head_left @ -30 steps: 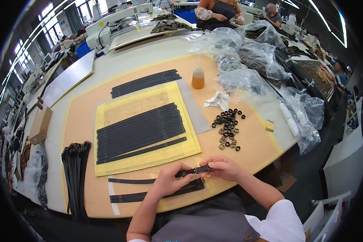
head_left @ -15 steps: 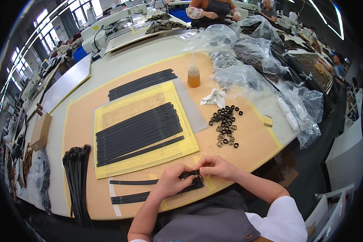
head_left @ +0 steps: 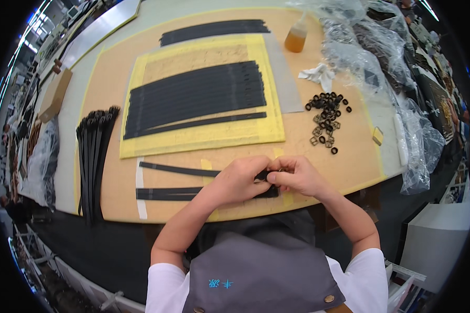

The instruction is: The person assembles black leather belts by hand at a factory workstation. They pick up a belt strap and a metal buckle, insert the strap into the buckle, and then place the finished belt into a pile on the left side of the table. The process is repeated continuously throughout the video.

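Both hands meet over the near edge of the table at the end of a black belt strap (head_left: 180,169). My left hand (head_left: 240,180) is closed round the strap, whose free length runs out to the left. With its thumb and fingertips, my right hand (head_left: 300,176) pinches the strap's end; the fingers partly hide a small buckle there. Just nearer to me lie more black straps (head_left: 164,194), their right ends partly under my hands. Beyond my right hand is a pile of small black loops and metal buckles (head_left: 326,112).
A yellow-edged board (head_left: 203,148) carries a row of black straps (head_left: 198,94). Buckled belts (head_left: 95,161) hang over the table's left edge. Farther back stand a bottle of amber liquid (head_left: 295,39), a crumpled white cloth (head_left: 318,76) and plastic bags (head_left: 350,62). A cardboard box (head_left: 56,96) sits left.
My view has tilted down toward the table's near edge, so the far people have left the picture. My hands stay together at the strap's end, and the buckle there is now more hidden.
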`<state>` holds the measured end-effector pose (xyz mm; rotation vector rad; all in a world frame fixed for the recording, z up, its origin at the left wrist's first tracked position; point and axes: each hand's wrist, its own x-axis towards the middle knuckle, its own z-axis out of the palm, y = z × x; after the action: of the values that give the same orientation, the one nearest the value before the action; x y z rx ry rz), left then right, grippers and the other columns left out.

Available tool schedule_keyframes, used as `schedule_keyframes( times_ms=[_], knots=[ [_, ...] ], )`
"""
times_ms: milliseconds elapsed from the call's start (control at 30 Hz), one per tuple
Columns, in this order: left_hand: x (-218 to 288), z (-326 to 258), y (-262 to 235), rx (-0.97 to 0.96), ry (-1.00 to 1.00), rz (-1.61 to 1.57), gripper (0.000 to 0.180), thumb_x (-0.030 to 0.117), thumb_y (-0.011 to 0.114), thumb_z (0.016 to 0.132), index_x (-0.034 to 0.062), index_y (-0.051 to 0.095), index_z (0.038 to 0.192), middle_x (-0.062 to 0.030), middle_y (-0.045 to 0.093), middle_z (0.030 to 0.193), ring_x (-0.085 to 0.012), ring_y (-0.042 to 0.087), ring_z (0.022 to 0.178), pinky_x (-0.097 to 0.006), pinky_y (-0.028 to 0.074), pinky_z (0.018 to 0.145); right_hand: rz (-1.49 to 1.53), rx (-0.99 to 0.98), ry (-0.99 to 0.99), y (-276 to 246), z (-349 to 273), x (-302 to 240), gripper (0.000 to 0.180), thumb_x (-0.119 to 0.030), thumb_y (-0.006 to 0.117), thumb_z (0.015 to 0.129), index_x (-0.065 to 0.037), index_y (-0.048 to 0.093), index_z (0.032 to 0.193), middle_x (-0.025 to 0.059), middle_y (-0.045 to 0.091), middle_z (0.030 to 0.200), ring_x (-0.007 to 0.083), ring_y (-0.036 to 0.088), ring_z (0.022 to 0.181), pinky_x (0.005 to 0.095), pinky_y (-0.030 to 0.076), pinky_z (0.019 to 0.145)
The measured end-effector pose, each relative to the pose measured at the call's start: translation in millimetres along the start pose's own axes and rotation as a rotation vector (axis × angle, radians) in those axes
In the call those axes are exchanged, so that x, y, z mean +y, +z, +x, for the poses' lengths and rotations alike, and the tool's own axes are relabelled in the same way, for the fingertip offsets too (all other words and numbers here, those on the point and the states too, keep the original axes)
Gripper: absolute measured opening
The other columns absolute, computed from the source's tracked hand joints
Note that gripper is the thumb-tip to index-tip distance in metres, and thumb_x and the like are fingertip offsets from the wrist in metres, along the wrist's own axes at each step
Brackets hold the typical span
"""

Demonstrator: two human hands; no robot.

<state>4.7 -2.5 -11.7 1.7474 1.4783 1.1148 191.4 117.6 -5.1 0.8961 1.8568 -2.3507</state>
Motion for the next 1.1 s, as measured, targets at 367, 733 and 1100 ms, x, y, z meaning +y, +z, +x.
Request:
schedule_keyframes(
  times_ms=[367,733,1100],
  knots=[
    [-2,-2,-4,0.033,-0.099,-0.059,0.025,0.002,0.077,0.078,-0.0005,0.065,0.100,-0.0129,0.071,0.086,-0.0217,0.070,0.076,-0.032,0.056,0.064,0.004,0.017,0.030,-9,1,-5,0.025,-0.027,0.077,0.095,-0.003,0.072,0.100,-0.0022,0.065,0.075,0.0037,0.057,0.066,0.0205,0.045,0.060],
    [-7,-2,-5,0.023,-0.112,-0.111,0.021,0.000,0.077,0.078,-0.0016,0.065,0.095,-0.0101,0.069,0.083,-0.0154,0.067,0.073,-0.029,0.053,0.060,0.046,-0.039,0.054,-13,3,-6,0.027,-0.030,0.079,0.095,-0.004,0.071,0.096,-0.0019,0.064,0.075,0.0037,0.055,0.064,0.0200,0.044,0.060],
    [-6,-2,-3,0.036,-0.094,-0.116,0.020,0.000,0.077,0.078,-0.0015,0.065,0.095,-0.0099,0.070,0.082,-0.0152,0.068,0.073,-0.029,0.053,0.060,0.036,-0.014,0.046,-10,4,-5,0.028,-0.030,0.081,0.093,-0.004,0.071,0.096,-0.0019,0.064,0.074,0.0034,0.055,0.064,0.0197,0.044,0.059]
  ],
)
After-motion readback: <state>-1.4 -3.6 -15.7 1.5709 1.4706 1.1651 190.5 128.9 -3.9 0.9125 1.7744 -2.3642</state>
